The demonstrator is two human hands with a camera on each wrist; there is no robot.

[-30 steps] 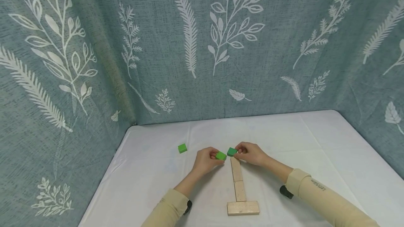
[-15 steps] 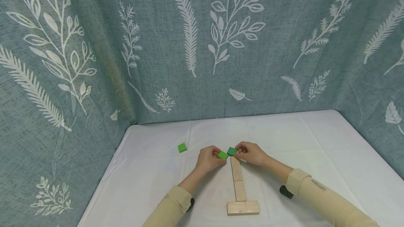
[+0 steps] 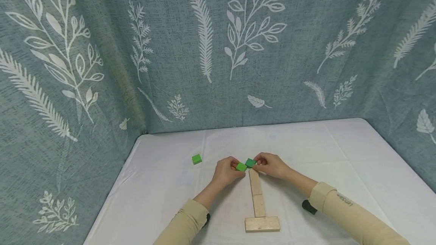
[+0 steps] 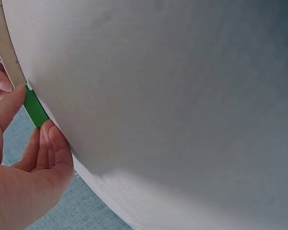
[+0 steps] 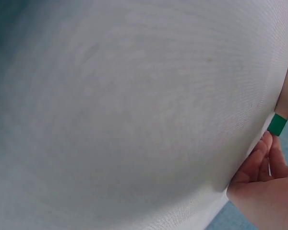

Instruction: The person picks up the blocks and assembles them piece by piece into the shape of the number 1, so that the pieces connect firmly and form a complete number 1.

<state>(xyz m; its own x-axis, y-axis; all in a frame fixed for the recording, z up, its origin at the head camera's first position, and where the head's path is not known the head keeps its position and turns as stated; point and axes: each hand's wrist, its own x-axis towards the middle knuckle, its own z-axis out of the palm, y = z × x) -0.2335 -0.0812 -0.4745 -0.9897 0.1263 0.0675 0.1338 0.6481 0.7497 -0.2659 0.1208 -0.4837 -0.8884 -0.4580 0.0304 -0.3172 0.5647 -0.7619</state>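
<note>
My left hand [image 3: 226,171] pinches a light green block [image 3: 241,167] between thumb and fingertips, near the far end of a line of wooden blocks. In the left wrist view this green block [image 4: 36,108] shows right at the end of the pale wood. My right hand [image 3: 271,165] holds a darker green block [image 3: 250,163] by its right side, at the tip of the same line. The right wrist view shows that dark green block [image 5: 277,124] against the wood's end. In the head view the two green blocks sit corner to corner.
Two wooden blocks [image 3: 257,194] run end to end toward a crosswise wooden block [image 3: 262,224] at the near side. Another light green block [image 3: 196,159] lies to the left on the white-covered table [image 3: 163,184]. A patterned curtain [image 3: 218,97] stands behind and at both sides.
My left hand has moved slightly right and away from the body with its light green block, closing the gap to the dark green one. The right hand has stayed nearly still.
</note>
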